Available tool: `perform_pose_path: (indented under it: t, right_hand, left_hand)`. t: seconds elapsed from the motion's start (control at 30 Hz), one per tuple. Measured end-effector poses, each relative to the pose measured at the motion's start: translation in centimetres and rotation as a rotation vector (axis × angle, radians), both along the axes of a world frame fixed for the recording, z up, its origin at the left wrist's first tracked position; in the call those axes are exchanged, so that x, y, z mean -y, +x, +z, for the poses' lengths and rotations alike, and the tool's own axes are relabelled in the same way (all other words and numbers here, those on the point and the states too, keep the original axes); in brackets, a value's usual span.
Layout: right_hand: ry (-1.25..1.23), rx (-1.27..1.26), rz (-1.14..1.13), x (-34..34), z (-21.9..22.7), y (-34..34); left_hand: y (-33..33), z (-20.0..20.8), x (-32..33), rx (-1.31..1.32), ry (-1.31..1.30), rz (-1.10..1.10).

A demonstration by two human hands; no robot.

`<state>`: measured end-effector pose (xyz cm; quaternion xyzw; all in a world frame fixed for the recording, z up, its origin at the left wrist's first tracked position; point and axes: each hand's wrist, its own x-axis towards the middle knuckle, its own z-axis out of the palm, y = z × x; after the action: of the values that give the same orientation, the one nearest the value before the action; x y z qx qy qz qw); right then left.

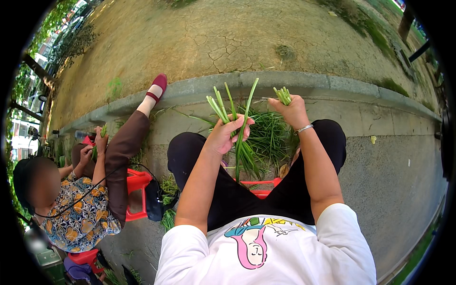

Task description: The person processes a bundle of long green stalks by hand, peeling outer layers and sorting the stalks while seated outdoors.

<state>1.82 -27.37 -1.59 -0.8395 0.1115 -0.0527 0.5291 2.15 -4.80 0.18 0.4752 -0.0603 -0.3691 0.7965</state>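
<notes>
My left hand [230, 133] is closed around several long green stalks [219, 110]. Their pale cut ends fan upward, and their thin leaves hang below the fist. To the right, my right hand [293, 114] grips a tighter bunch of green stalks [283, 96], whose short pale ends stick out past the thumb. The two hands are apart, above a loose heap of long thin green leaves [270, 137] on the ground between my knees. A thin light sliver shows beside the right thumb; I cannot make out what it is.
A red stool [262, 194] shows between my legs. To the left, a co-worker [76, 209] sits handling green stalks, beside another red stool [137, 194] and a dark bag [153, 202]. A stone kerb [304, 87] runs ahead, with cracked earth [228, 45] beyond.
</notes>
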Motion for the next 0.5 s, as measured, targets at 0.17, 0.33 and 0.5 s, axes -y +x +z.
perform_pose_path:
  t: [0.17,0.33,0.5]
  right_hand:
    - [0.217,0.048,0.032,-1.0,1.4,-0.7]
    - [0.648,-0.106,0.214,-1.8,3.6,-1.2]
    - [0.716,-0.013,0.261,-2.6,2.9,-1.2]
  left_hand:
    - [-0.1,0.0,0.3,-0.025,-0.001,-0.032]
    - [-0.2,-0.4,0.6,-0.062,-0.057,-0.103]
    - [-0.5,-0.3,1.3,-0.088,0.007,-0.147]
